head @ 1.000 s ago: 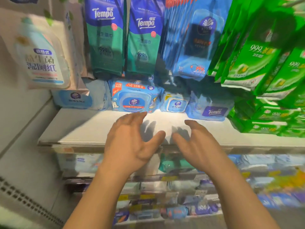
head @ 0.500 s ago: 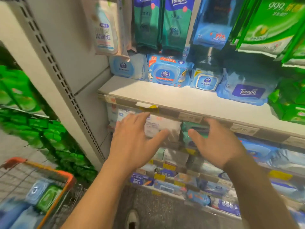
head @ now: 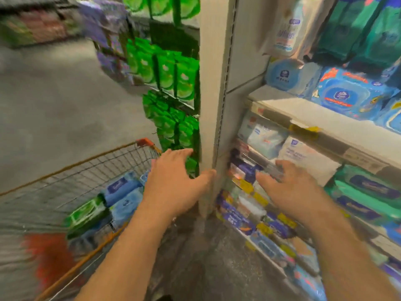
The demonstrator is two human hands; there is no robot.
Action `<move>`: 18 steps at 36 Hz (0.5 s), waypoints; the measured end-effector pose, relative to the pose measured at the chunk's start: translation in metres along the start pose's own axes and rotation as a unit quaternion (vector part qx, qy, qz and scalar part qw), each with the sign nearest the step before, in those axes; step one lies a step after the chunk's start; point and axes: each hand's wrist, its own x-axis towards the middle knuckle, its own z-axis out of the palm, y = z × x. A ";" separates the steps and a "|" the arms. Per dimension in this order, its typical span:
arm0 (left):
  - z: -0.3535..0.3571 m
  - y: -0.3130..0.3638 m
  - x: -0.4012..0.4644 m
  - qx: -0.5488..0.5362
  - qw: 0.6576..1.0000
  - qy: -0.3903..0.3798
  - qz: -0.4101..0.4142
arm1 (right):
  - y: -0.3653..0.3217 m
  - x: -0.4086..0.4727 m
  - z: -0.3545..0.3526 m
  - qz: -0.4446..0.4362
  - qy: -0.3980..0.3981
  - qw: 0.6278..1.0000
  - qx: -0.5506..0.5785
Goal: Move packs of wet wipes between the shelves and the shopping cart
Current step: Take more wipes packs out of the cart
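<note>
Two hands are reaching forward with nothing in them: the left hand (head: pixel 173 183) is spreading its fingers loosely just left of the shelf post (head: pixel 211 105), and the right hand (head: pixel 290 187) is hovering just right of it, fingers relaxed and apart. Left of the post, the cart (head: pixel 91 168) is holding blue and green wipe packs (head: pixel 117 198). Right of the post, more packs are sitting on the shelf (head: pixel 303 111) and on the rows below. The picture is smearing, so a hurried grab is likely to clip the post or knock neighbouring packs off the crowded lower rows.
</note>
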 end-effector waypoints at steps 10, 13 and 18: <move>-0.068 -0.130 -0.006 -0.054 0.991 0.019 -0.120 | -0.130 0.011 0.077 -0.107 -0.061 0.991 -0.057; -0.087 -0.180 -0.003 -0.072 0.984 0.028 -0.159 | -0.172 0.010 0.107 -0.119 -0.089 0.986 -0.076; -0.110 -0.262 0.005 -0.093 0.973 0.040 -0.209 | -0.235 0.009 0.160 -0.150 -0.131 0.977 -0.081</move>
